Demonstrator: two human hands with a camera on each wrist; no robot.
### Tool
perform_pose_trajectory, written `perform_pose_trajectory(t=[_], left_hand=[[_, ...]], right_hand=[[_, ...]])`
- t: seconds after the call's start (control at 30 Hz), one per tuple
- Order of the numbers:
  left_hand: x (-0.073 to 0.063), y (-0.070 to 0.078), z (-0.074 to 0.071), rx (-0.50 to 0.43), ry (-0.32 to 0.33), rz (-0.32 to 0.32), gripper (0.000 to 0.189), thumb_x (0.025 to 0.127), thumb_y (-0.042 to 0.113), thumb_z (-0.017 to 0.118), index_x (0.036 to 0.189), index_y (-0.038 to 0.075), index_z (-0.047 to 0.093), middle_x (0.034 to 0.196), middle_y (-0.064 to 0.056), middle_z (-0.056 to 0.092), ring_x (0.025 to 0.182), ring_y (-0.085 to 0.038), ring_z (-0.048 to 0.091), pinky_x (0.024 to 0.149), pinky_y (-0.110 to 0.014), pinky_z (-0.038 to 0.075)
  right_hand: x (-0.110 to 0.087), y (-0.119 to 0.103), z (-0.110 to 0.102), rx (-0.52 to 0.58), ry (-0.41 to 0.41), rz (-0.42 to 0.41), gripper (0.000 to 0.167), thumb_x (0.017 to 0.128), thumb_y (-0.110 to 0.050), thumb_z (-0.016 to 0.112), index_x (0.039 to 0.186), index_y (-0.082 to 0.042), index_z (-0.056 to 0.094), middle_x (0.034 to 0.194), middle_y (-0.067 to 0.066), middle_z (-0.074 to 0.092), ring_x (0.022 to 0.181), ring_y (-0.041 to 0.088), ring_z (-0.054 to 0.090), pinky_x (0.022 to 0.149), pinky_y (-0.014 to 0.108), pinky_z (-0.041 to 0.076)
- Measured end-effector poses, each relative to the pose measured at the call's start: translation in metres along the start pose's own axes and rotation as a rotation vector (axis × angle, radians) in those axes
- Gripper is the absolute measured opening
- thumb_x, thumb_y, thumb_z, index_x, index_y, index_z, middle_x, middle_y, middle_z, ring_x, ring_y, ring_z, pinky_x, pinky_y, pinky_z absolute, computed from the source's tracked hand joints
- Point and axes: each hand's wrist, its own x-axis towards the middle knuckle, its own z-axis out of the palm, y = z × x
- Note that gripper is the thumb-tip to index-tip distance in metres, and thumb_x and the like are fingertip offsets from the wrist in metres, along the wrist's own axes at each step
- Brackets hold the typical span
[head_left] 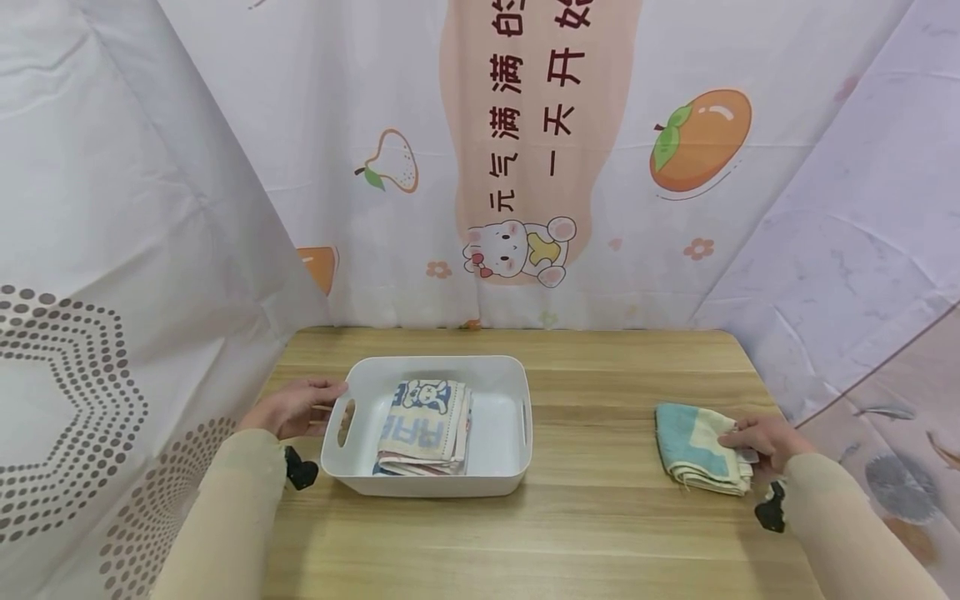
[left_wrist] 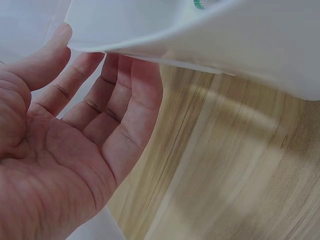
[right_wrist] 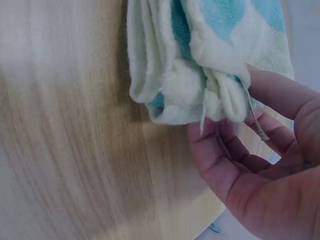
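On the left half of the table stands a white plastic basket (head_left: 424, 487) with handle slots at its ends. My left hand (head_left: 300, 407) holds its left end. In the left wrist view the thumb is at the rim (left_wrist: 165, 36) and the fingers bend up against the outer wall. Inside the basket lies a small stack of folded towels (head_left: 422, 421), the top one cream and blue with a rabbit print. At the right, my right hand (head_left: 761, 435) grips the edge of a folded teal and cream towel (head_left: 686, 442), thumb on top and fingers beneath.
The wooden table (head_left: 585, 533) has rounded far corners. Behind it hangs a white printed curtain (head_left: 405, 242), with more cloth along the left and right sides. Each wrist wears a dark band, seen below the sleeves.
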Motion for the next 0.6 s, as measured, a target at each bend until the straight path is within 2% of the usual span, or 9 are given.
perform_pose_trajectory(t=[0.17,0.43,0.6], left_hand=[[0.0001,0.0009,0.0002,-0.002,0.0,0.0,0.046,0.106,0.031,0.059,0.137,-0.002,0.055,0.115,-0.013,0.065,0.1,-0.025,0.065,0.086,-0.043,0.057],[0.001,0.0006,0.0003,0.003,0.003,-0.006,0.049,0.106,0.032,0.059,0.139,-0.003,0.052,0.116,-0.013,0.066,0.1,-0.025,0.066,0.086,-0.044,0.058],[0.001,-0.0001,0.0003,0.002,0.006,-0.007,0.049,0.105,0.032,0.06,0.139,-0.002,0.053,0.116,-0.013,0.065,0.1,-0.026,0.066,0.087,-0.044,0.057]], right_hand=[[-0.0008,0.0018,-0.0014,-0.008,-0.009,-0.032,0.026,0.096,-0.001,0.066,0.075,-0.01,0.053,0.069,-0.001,0.058,0.061,0.012,0.055,0.055,0.028,0.049],[0.0002,0.0056,-0.0014,0.072,-0.103,-0.087,0.019,0.097,-0.003,0.066,0.083,-0.009,0.055,0.075,0.001,0.061,0.066,0.012,0.061,0.06,0.031,0.055],[0.0023,0.0038,0.0018,0.072,-0.141,-0.103,0.021,0.099,-0.007,0.066,0.083,-0.01,0.053,0.075,-0.001,0.059,0.065,0.011,0.058,0.059,0.029,0.053]])
